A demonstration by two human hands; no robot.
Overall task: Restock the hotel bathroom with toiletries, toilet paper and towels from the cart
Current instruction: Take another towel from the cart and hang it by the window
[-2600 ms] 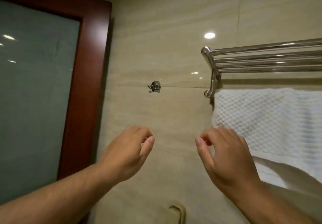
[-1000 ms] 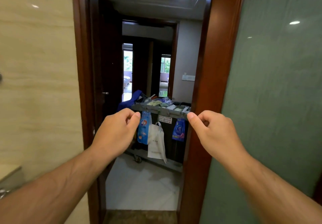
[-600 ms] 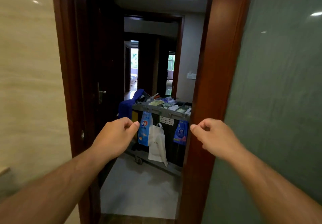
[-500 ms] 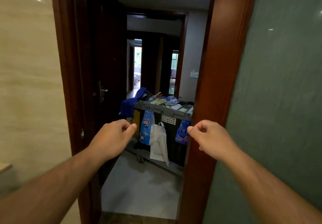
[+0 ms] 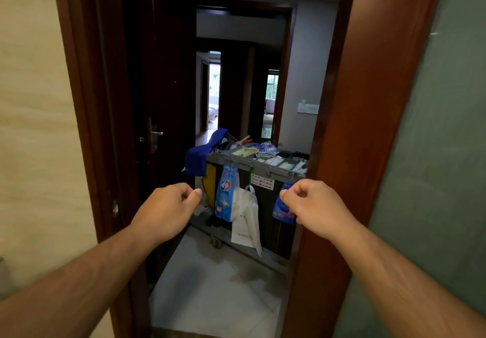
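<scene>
the left hand (image 5: 168, 210) is shown clenched and empty; the cart (image 5: 259, 165) is seen well ahead, out of reach; the right hand (image 5: 314, 206) is likewise clenched and empty. the door frame (image 5: 357, 127) may be struck if the narrow opening is passed off-centre.

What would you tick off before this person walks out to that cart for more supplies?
1. Left hand free to carry: ok, fingers curled, holding nothing.
2. Right hand free: ok, curled, holding nothing.
3. Door open: ok, swung back on the left of the doorway.
4. Floor toward the cart: ok, no obstacle shows on the tiles in view.
5. Cart at hand: ok, it stands just beyond the doorway, with small packets in its top tray.
6. Towels or toilet paper on the cart: cannot tell, none shows from this angle.
</scene>
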